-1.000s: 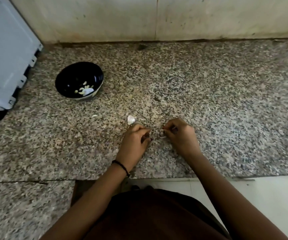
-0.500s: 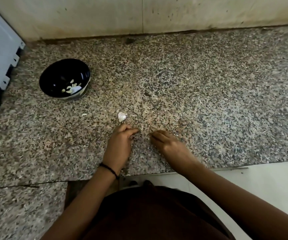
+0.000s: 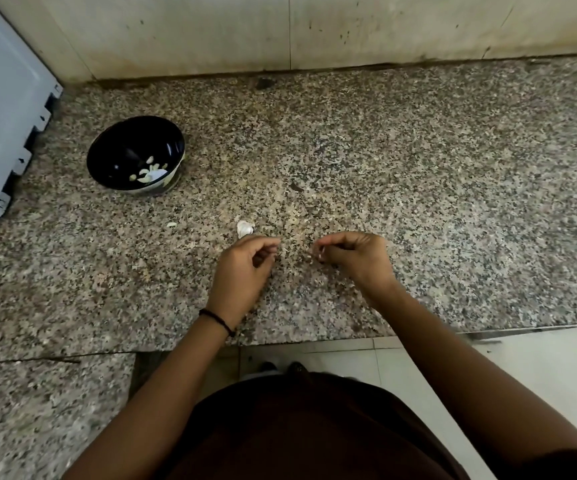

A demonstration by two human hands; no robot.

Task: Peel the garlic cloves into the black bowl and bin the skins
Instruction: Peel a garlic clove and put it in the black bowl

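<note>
The black bowl [image 3: 120, 147] stands on the speckled granite counter [image 3: 418, 202] at the back left, with several peeled garlic cloves [image 3: 150, 169] in it. A white garlic piece [image 3: 245, 228] lies on the counter just beyond my left hand [image 3: 243, 268]. That hand hovers with fingers curled and thumb meeting forefinger; nothing shows between them. My right hand [image 3: 353, 258] is a little to the right, pinching a small white garlic bit [image 3: 321, 253] at its fingertips. A tiny skin scrap [image 3: 171, 224] lies between the bowl and my hands.
A pale grey appliance [image 3: 3, 116] stands at the left edge, close to the bowl. A tiled wall [image 3: 280, 32] closes the back. The counter's front edge runs just under my wrists, with white floor tiles [image 3: 540, 375] below.
My right hand, which lay low on the counter half a second ago, has lifted and curled into a pinch. The two hands are now farther apart than a second ago.
</note>
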